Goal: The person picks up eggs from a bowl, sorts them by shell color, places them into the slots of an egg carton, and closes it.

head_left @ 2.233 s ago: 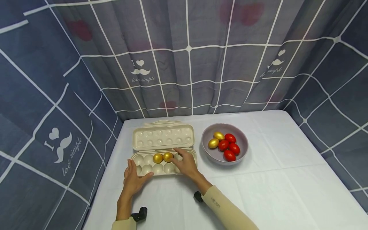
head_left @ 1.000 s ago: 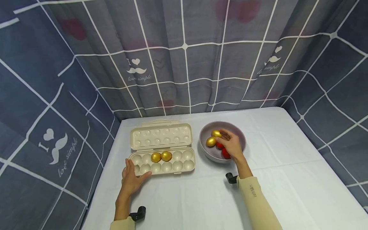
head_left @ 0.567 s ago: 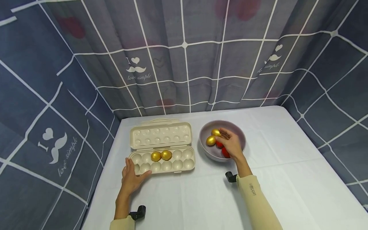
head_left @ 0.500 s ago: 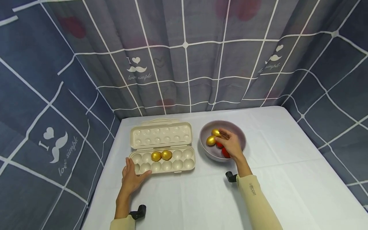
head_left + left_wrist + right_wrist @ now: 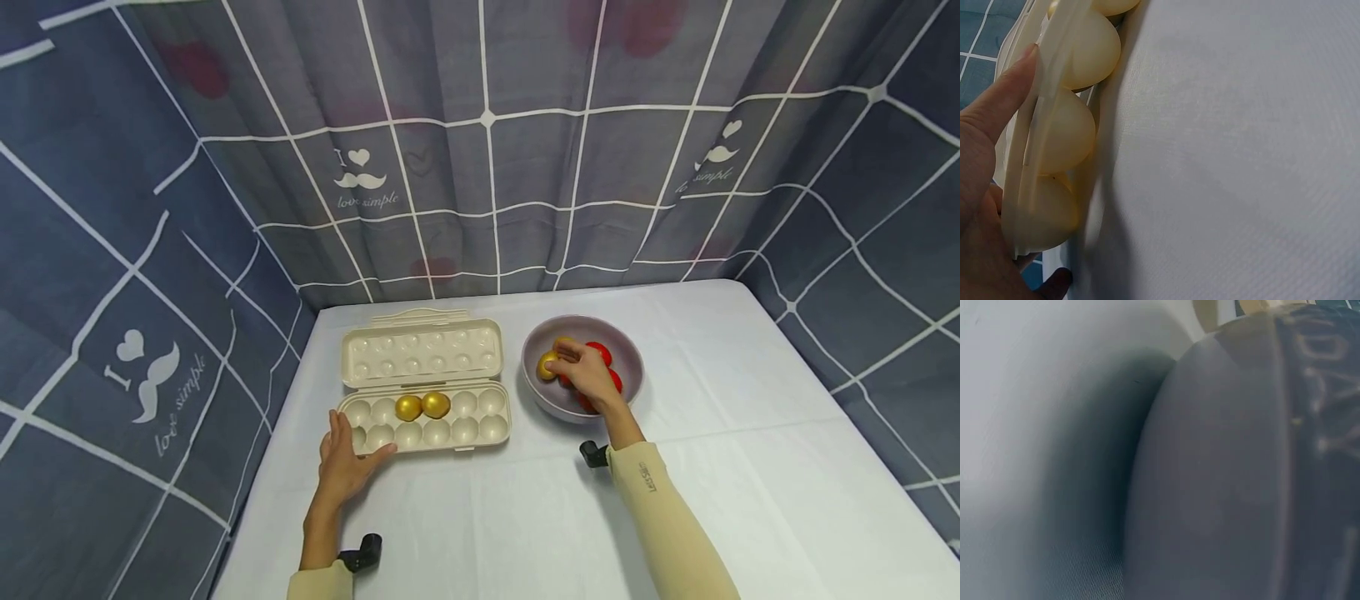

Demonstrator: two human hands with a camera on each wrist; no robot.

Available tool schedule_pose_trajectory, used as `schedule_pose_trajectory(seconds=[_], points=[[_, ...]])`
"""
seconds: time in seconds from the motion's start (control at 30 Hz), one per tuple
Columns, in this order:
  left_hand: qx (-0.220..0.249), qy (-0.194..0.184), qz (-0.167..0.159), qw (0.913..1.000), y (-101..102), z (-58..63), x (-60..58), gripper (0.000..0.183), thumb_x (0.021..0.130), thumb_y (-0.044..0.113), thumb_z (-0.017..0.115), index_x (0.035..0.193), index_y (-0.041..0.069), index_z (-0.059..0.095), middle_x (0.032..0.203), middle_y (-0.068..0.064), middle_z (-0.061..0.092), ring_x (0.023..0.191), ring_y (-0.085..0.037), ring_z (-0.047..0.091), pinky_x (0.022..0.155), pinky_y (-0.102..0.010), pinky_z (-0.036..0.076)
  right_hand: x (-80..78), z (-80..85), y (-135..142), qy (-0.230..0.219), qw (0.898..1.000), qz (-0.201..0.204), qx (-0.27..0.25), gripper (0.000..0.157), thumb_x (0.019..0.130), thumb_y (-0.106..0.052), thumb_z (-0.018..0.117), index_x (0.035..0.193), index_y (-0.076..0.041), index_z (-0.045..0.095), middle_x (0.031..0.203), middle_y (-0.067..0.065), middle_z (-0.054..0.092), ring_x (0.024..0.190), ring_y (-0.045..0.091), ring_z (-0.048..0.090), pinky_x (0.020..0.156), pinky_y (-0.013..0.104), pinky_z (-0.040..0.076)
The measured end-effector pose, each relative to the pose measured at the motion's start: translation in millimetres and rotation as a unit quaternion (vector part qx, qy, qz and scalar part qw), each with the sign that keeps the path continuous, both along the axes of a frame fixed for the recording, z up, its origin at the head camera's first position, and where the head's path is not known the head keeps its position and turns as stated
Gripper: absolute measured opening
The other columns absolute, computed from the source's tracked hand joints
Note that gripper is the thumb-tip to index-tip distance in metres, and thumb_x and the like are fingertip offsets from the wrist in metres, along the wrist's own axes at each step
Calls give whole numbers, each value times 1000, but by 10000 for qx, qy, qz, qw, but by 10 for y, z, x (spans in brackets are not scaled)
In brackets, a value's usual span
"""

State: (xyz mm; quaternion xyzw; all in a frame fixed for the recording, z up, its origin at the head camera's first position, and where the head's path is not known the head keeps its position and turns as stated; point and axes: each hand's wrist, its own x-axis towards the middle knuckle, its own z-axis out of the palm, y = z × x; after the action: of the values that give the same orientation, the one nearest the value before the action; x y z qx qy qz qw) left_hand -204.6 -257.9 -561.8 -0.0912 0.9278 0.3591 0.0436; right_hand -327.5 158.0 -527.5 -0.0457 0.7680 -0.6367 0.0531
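Note:
A cream egg carton (image 5: 465, 433) lies with its lid folded back, two gold eggs (image 5: 422, 406) side by side in its far row. My left hand (image 5: 345, 467) rests against the carton's near left corner, fingers straight along the end and thumb out along the front edge. The left wrist view has that thumb (image 5: 1013, 84) on the rim above rounded cups (image 5: 1063, 131). Inside a mauve bowl (image 5: 626, 354), my right hand (image 5: 588, 375) pinches a gold egg (image 5: 546, 365) with thumb and fingers. Another gold egg (image 5: 564, 340) and several red eggs (image 5: 599, 351) are partly hidden.
A white cloth (image 5: 480, 517) covers the table. Dark blue-grey grid-patterned curtains (image 5: 450, 192) hang behind it and along both sides. The bowl's outer wall (image 5: 1210, 462) fills much of the right wrist view, where the right hand's fingers are out of sight.
My right hand has gone from the carton to the bowl, then shifted slightly left onto the gold egg, uncovering more red eggs. The left hand keeps its place on the carton.

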Motion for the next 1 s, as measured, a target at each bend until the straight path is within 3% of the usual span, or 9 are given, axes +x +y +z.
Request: schedule_pose_trajectory(seconds=[0.13,0.27,0.6,0.77,1.0], points=[[-28,-15,2,10000,6,-3,0,125,83,54,73,152,-7,-12,158,-24,-23,144,-49,-8,108,-71,3,-16,-24,-48,378,9964,339,685,61,87,-6,73,138,14,46,138,30,51,128,40,50,107,47,39],[12,-14,-4,10000,13,-1,-1,125,83,54,73,151,-7,-13,158,-24,-23,144,-50,-9,109,-70,2,0,-37,-90,838,9831,792,1423,63,85,-7,74,137,17,46,137,31,51,124,43,52,105,50,40],[6,-35,-15,10000,5,-9,-1,125,83,54,73,151,-7,-13,158,-23,-24,144,-49,-8,111,-67,3,37,-98,-100,1080,9581,1345,2288,47,86,0,68,130,13,56,130,26,60,121,37,55,105,50,40],[18,-49,-33,10000,12,4,9,125,83,53,74,151,-8,-12,158,-23,-24,144,-49,-8,111,-67,4,35,-111,-99,1166,9561,1335,2335,42,86,1,68,127,11,60,126,23,63,120,36,56,104,49,40],[78,-13,-25,10000,10,-2,-1,124,83,52,74,151,-7,-12,158,-22,-24,144,-48,-9,111,-66,2,29,-88,-76,1081,9611,1104,2290,44,86,-2,71,127,9,61,125,22,63,117,36,57,103,49,41]])
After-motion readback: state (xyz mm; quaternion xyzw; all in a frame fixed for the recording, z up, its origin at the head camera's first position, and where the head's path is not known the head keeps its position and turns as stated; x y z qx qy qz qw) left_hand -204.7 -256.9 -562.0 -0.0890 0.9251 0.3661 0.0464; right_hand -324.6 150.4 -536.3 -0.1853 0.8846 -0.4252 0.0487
